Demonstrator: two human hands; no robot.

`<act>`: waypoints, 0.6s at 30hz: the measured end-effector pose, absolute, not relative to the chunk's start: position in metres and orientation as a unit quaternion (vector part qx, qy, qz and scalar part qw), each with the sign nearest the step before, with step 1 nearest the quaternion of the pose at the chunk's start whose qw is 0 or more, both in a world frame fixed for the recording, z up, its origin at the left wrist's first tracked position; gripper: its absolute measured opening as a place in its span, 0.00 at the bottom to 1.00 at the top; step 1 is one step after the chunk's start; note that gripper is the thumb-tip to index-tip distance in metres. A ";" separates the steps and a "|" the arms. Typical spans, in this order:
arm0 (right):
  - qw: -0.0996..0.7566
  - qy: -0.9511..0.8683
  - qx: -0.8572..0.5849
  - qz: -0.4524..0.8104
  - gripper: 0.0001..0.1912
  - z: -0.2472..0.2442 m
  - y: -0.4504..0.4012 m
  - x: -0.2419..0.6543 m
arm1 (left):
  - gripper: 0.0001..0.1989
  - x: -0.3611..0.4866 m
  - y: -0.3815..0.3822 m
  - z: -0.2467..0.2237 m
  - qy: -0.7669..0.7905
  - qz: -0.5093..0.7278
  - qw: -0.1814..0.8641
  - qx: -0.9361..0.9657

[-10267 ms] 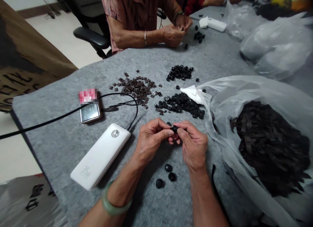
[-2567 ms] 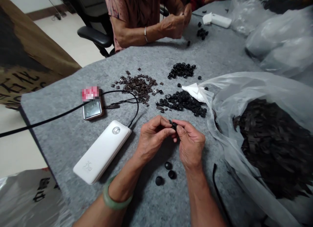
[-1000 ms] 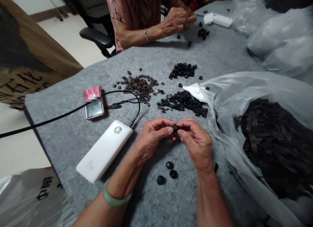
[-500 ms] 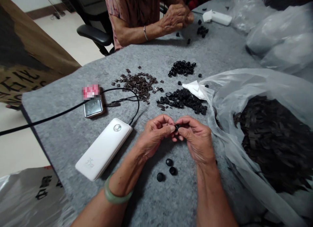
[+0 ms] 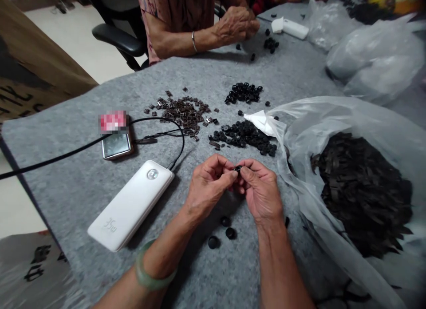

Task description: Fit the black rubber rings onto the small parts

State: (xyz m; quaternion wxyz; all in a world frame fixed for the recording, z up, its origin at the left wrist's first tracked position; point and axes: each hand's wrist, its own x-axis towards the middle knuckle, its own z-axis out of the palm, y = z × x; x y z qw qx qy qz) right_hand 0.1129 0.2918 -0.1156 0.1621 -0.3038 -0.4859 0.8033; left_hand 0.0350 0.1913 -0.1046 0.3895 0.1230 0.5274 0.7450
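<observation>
Between my fingertips is a small round black plastic part. My left hand pinches it from the left, thumb and forefinger closed. My right hand pinches the same part from the right. My fingers cover most of it. Below my hands lie three black caps on the grey felt table. Just beyond my fingers spreads a pile of flat black discs. Behind it sits a heap of black rings, and to the left a pile of small brown metal clips.
At left lie a white power bank and a small device with a screen, joined by a black cable. A clear plastic bag of black strips stands at right. Across the table are a co-worker's hands.
The view has shifted slightly, so the table items appear a little further left. Both my hands keep their pinch on the black part, which has turned slightly between the fingertips.
</observation>
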 end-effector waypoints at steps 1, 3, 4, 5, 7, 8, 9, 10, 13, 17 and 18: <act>0.164 -0.482 -0.310 0.803 0.24 -0.115 0.291 0.113 | 0.11 0.035 0.191 -0.105 0.529 0.746 0.386 0.122; 0.173 -0.469 -0.319 0.805 0.25 -0.115 0.289 0.112 | 0.10 0.034 0.191 -0.106 0.527 0.750 0.382 0.119; 0.175 -0.459 -0.322 0.810 0.25 -0.116 0.289 0.112 | 0.10 0.034 0.191 -0.106 0.524 0.752 0.382 0.118; 0.175 -0.448 -0.322 0.816 0.26 -0.116 0.288 0.112 | 0.10 0.033 0.191 -0.107 0.520 0.754 0.383 0.118; 0.167 -0.425 -0.320 0.830 0.26 -0.116 0.289 0.112 | 0.09 0.033 0.191 -0.108 0.515 0.758 0.382 0.118; 0.162 -0.411 -0.320 0.838 0.26 -0.116 0.290 0.113 | 0.09 0.033 0.191 -0.108 0.515 0.759 0.381 0.118; 0.156 -0.396 -0.321 0.846 0.26 -0.116 0.291 0.113 | 0.09 0.033 0.191 -0.109 0.515 0.759 0.380 0.118; 0.151 -0.380 -0.322 0.854 0.26 -0.117 0.292 0.113 | 0.09 0.033 0.191 -0.109 0.515 0.760 0.379 0.118; 0.139 -0.334 -0.325 0.874 0.25 -0.117 0.295 0.114 | 0.09 0.034 0.191 -0.109 0.512 0.763 0.376 0.121; 0.134 -0.308 -0.308 0.890 0.22 -0.118 0.297 0.115 | 0.09 0.035 0.191 -0.106 0.509 0.764 0.379 0.121; 0.133 -0.305 -0.303 0.893 0.21 -0.118 0.297 0.115 | 0.09 0.035 0.191 -0.105 0.507 0.763 0.381 0.121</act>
